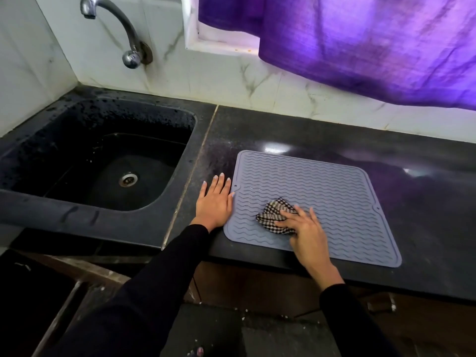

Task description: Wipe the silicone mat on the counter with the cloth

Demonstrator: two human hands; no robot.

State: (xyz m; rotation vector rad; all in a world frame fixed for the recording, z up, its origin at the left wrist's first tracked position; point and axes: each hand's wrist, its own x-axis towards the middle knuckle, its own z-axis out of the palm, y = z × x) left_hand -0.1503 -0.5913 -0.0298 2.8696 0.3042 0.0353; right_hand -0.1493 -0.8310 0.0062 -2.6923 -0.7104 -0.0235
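my R hand (306, 233) flat on checkered cloth (274, 215) mid-mat (334, 186), L hand (215, 202) open, flat on counter (425, 202) just left of it

— Where is the left hand (215, 203)?
— Low centre of the frame, lying flat, fingers straight and together, dark sleeve to the wrist.
— The right hand (305, 228)?
— Just right of it, palm down, fingers spread and pressing.
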